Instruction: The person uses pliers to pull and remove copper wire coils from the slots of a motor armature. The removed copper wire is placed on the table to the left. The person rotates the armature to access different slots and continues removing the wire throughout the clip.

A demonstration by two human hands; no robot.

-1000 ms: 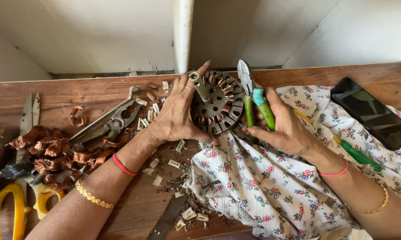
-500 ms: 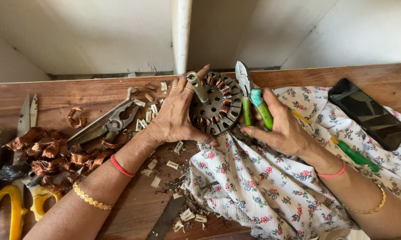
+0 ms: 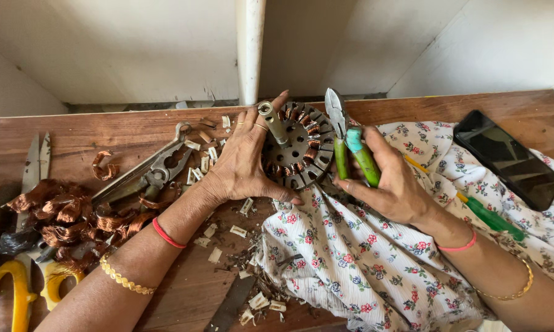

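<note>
Left hand (image 3: 243, 163) grips the round motor stator (image 3: 298, 146) upright at the wooden table's (image 3: 135, 132) far edge, fingers curled over its rim, while the right hand (image 3: 390, 181) closes around green-handled cutters (image 3: 349, 144), jaws up, just beside the stator above the floral cloth (image 3: 350, 258)

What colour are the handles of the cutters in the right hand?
Green, seen in the head view: the cutters have green handles, gripped by the right hand.

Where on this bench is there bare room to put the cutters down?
Bare wood shows along the back edge of the wooden bench, above the grey pliers, and right of the black phone. Copper wire scraps and white slivers crowd the left and middle.
</note>
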